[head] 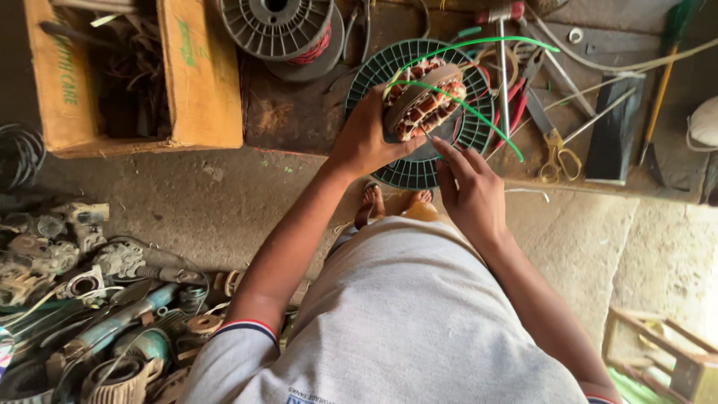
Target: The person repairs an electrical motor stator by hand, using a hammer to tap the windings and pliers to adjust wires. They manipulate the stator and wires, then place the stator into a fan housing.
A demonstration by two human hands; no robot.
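- Broadly, the dark, worn wooden counter (299, 112) carries everything, and a round green ribbed plastic fan guard (407, 168) lies flat on its near edge.
- Over that guard sits the ring-shaped motor stator with copper-red windings and a grey metal core (425, 101), tilted on edge. It looks heavy and rigid in its steel core, while the wound wire is likely delicate and easily nicked, so the outer metal rim seems the safe place to grip.
- The left hand (366, 138) is clenched around the stator's lower rim, thumb underneath, holding it up.
- The right hand (467, 187) has its fingers extended, the fingertips at the stator's lower edge; I cannot tell whether they pinch a wire.
- Thin green flexible sleeving strands (479, 120) arc out of the windings, light and springy.
- Yellow-handled scissors (557, 157) lie nearby to the right.
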